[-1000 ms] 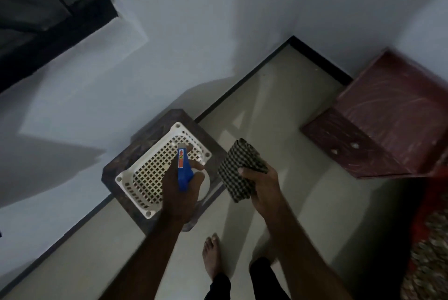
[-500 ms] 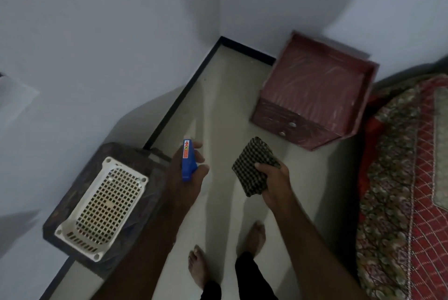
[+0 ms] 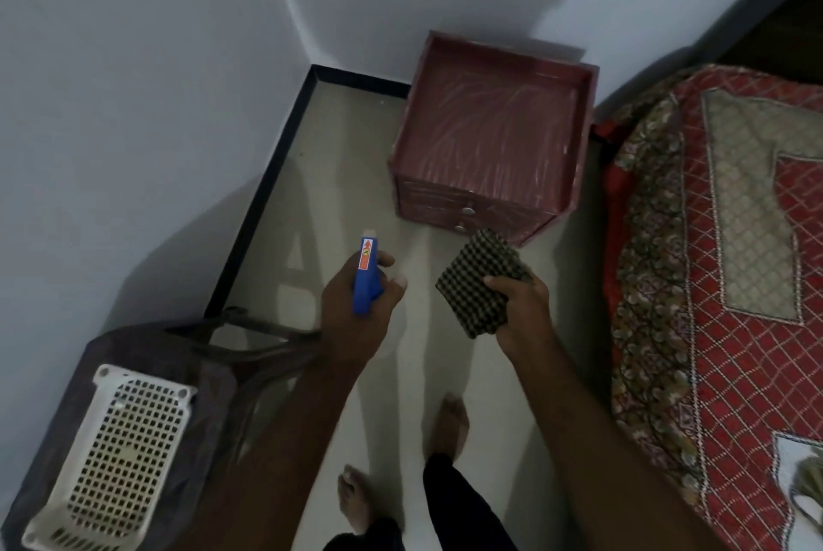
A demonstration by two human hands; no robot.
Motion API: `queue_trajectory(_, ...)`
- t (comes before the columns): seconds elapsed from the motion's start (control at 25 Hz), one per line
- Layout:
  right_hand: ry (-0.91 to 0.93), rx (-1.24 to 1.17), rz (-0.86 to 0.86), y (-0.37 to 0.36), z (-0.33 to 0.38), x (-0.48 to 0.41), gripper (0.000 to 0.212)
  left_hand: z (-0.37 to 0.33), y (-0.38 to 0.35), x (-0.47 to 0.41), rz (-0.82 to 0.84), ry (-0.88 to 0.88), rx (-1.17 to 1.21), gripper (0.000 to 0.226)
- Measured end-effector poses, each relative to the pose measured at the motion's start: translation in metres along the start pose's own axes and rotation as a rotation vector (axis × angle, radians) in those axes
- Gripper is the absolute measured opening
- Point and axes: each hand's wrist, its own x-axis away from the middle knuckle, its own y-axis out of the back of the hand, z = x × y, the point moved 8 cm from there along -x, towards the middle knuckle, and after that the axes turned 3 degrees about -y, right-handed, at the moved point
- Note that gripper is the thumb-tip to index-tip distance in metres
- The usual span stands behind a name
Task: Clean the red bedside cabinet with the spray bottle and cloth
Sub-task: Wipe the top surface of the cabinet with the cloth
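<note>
The red bedside cabinet stands in the room's corner, its rimmed top streaked with pale marks and two drawer knobs on its front. My left hand grips a spray bottle with a blue head, held in the air well short of the cabinet, nozzle pointing toward it. My right hand holds a folded black-and-cream checked cloth just in front of the cabinet's lower drawer.
A dark stool with a white perforated basket on it stands at the lower left by the wall. A bed with a red patterned cover fills the right side. My bare feet stand on the pale floor.
The view has swung right and closer to the cabinet, which now sits centred ahead. The stool and basket have slid to the lower left. Both hands keep their holds.
</note>
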Motion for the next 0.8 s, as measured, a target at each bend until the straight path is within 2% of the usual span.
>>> queue_trajectory(0.2, 0.048, -0.046, 0.011, 0.005, 0.018, -0.025, 0.041, 0.006, -0.037, -0.026, 0.064, 0.003, -0.080, 0.029)
queue_trajectory(0.4, 0.072, 0.012, 0.010, -0.009, 0.020, -0.056, 0.041, 0.035, -0.054, -0.064, 0.102, 0.027, -0.126, 0.029)
queue_trajectory(0.6, 0.132, 0.043, -0.044, -0.023, 0.011, -0.105, 0.036, 0.084, -0.068, -0.111, 0.133, 0.027, -0.050, 0.025)
queue_trajectory(0.8, 0.183, 0.086, -0.047, -0.040, -0.002, -0.148, 0.044, 0.131, -0.088, -0.157, 0.173, 0.029, -0.038, 0.022)
